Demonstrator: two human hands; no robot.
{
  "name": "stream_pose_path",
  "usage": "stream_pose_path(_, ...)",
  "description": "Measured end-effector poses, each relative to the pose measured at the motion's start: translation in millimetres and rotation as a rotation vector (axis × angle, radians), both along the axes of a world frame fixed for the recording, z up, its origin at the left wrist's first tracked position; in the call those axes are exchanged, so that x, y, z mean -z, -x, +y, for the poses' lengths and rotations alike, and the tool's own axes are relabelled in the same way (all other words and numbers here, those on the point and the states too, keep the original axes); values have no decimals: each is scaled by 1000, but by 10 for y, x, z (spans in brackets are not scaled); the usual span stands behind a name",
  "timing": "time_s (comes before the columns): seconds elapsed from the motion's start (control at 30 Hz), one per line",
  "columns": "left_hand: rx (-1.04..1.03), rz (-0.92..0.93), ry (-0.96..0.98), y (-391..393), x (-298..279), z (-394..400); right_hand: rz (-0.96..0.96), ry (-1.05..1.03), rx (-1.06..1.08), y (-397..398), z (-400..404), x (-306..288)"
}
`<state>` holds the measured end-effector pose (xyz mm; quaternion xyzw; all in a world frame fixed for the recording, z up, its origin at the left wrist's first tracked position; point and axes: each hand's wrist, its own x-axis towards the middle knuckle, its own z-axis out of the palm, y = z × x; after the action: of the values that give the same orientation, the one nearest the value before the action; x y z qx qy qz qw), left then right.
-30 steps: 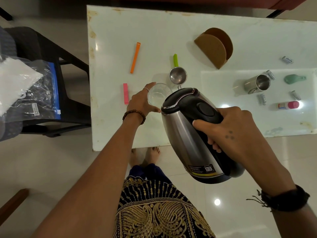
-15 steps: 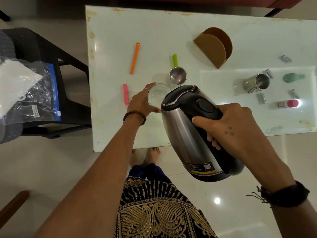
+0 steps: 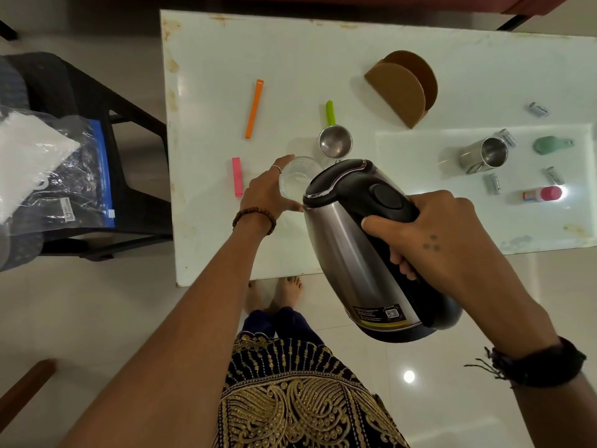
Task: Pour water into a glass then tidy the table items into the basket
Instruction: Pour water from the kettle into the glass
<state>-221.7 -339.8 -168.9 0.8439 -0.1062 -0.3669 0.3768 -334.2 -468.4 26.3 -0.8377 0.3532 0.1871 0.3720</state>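
White glossy bench (image 3: pixel 226 53): left hand (image 3: pixel 265 195) steadying clear glass tumbler (image 3: pixel 295 177); right hand (image 3: pixel 442 240) gripping tilted steel kettle (image 3: pixel 352 253) beside it. Pouring apparently underway; tidying pending, basket unseen.

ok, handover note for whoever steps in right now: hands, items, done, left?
Left hand: wrapped around the glass, steadying it on the table.
Right hand: gripping the kettle by its handle, tilted spout-first over the glass.
Done: pour set up; water level not readable.
Left: finish pouring, set kettle down, then collect orange stick, pink stick, scoop, steel mug, batteries, small bottle. No basket in view.
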Motion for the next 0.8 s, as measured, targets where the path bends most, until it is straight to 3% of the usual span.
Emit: stream_pose_path(0.8, -18, -7, -7, -2, 32, -21, 24, 22, 3, -18, 23, -45)
